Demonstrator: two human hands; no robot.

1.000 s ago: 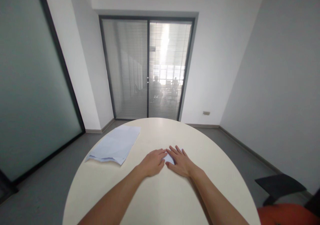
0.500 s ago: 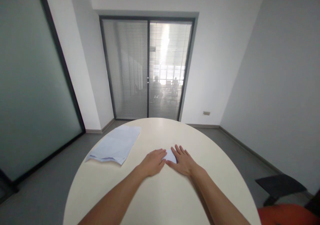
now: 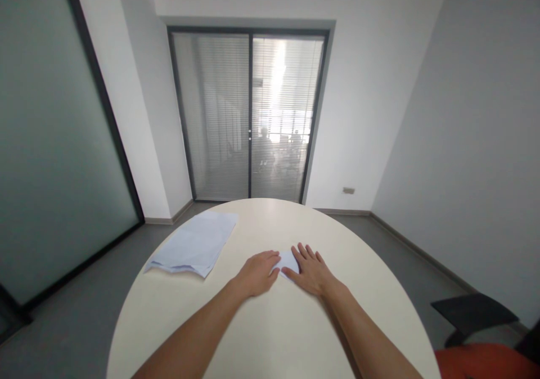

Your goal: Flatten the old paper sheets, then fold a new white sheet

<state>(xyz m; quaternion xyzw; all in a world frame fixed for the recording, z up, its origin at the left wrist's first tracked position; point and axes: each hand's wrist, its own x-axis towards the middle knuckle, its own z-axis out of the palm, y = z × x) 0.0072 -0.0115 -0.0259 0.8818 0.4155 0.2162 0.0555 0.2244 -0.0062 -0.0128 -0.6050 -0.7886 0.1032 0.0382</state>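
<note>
A small piece of folded white paper [image 3: 288, 261] lies on the round table between my two hands, partly covered by them. My left hand [image 3: 259, 272] rests at its left edge, the fingers laid over the paper and the thumb apart below them. Over the paper's right side lies my right hand [image 3: 312, 271], open and palm down with its fingers spread. How much paper is under the palms is hidden.
A stack of white paper sheets [image 3: 196, 243] with slightly lifted near edges lies at the left of the cream round table [image 3: 270, 334]. A chair with a red seat [image 3: 485, 361] and black armrest [image 3: 475, 313] stands at the right. Glass doors [image 3: 248, 114] are beyond the table.
My right hand has slid slightly to the right and its thumb has shifted right. A little more of the paper shows between my hands. My left hand has hardly moved.
</note>
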